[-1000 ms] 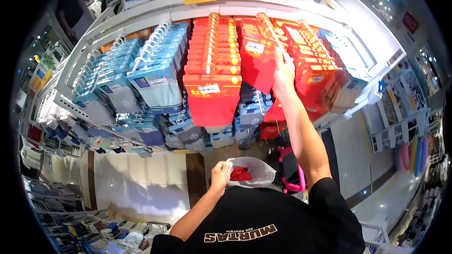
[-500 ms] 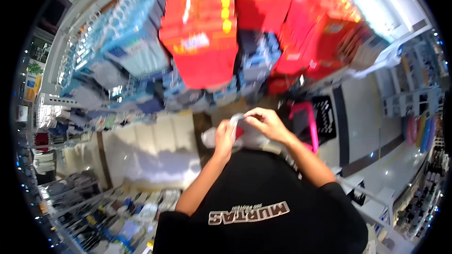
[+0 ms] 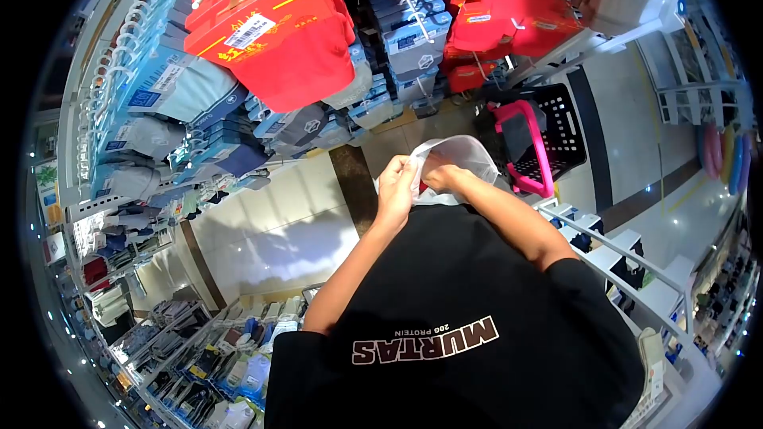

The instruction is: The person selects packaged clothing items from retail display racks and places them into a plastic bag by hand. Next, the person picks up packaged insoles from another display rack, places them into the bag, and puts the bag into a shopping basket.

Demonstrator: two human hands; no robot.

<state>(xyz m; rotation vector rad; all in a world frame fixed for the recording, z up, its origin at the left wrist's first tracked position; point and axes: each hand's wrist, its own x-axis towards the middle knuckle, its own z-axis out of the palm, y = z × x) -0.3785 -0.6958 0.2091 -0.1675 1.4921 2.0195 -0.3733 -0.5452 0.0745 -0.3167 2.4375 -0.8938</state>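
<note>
My left hand [image 3: 395,183] is closed on the left rim of a translucent white plastic bag [image 3: 469,157], held open in front of the black shirt. Inside the bag's mouth is my right hand [image 3: 439,175]; its fingertips are hidden there, and whether they hold anything cannot be made out. A bit of red shows in the bag beside the fingers. Beyond the bag, red packages [image 3: 294,56] with a price label hang from hooks on the rack, with blue and grey packages [image 3: 409,52] beside and below them.
A black basket with a pink handle [image 3: 540,151] stands on the floor right of the bag. White rack rails [image 3: 620,266] run close to my right elbow. Bins of small packaged goods [image 3: 230,357] lie at the lower left. Colourful rings [image 3: 715,151] hang at the far right.
My right hand has come down from the red packages on the rack, met the bag's rim, and gone into the bag. The view has tilted down and turned; my left hand still grips the bag.
</note>
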